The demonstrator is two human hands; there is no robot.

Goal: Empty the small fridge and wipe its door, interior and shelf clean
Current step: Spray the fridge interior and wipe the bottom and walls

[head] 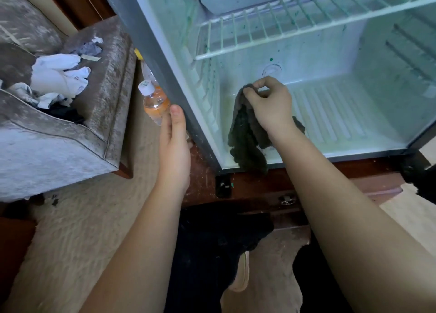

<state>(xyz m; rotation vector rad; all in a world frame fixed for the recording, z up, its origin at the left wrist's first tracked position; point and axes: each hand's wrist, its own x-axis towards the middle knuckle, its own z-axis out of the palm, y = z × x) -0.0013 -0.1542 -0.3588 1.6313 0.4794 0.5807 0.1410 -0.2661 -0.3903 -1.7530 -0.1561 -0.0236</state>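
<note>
Cloth (247, 133): soft, light, limp; draped over the fridge (151, 41) floor's front-left edge.
Right hand (269, 107): fingertips pinch the cloth's top fold; bunching it fuller would likely scrub better.
Left hand (174, 138): fingers straight, braced on the fridge's left front edge, holding nothing.

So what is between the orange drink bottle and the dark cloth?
The fridge's grey side wall stands between them: bottle outside it, cloth inside, pinched by the right hand. The head view shows this.
</note>
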